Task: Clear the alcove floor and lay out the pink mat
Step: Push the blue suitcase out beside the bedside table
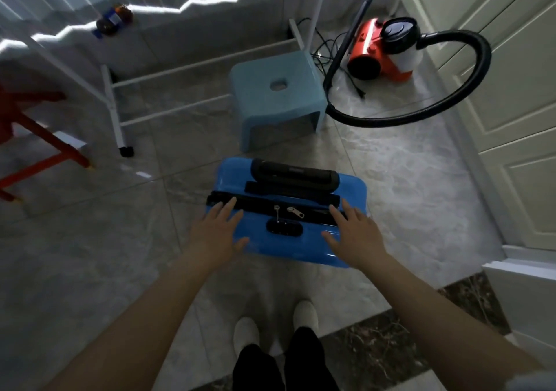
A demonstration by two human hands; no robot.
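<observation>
1. At 6 o'clock, nearest to us, we see two pale slippers (272,324) on a dark marbled threshold strip (391,339), with black trouser legs cut off by the bottom edge.
2. Our left hand (212,234) and right hand (356,235) lie flat on the blue suitcase (285,216), fingers (227,207) spread apart and gripping nothing.
3. The suitcase is a glossy hard shell with rounded corners, standing upright on the grey marble-look tile floor (90,255) at the centre; a black zip band, two metal pullers, a dark lock panel and a black top handle (296,175) show. Its lower body is hidden beneath its own top.
4. Just beyond, at 12 o'clock, stands a light blue plastic stool (276,96), square with a hole in its seat.
5. At 2 o'clock sits an orange canister vacuum (382,49), its ribbed black hose (451,96) looping past the stool.
6. At 10 o'clock, a white tube-frame rack (117,102); at 9 o'clock, red furniture legs (45,150), cut off.
7. At 3 o'clock, cream panelled doors (496,90).
8. We find no pink mat in view.
</observation>
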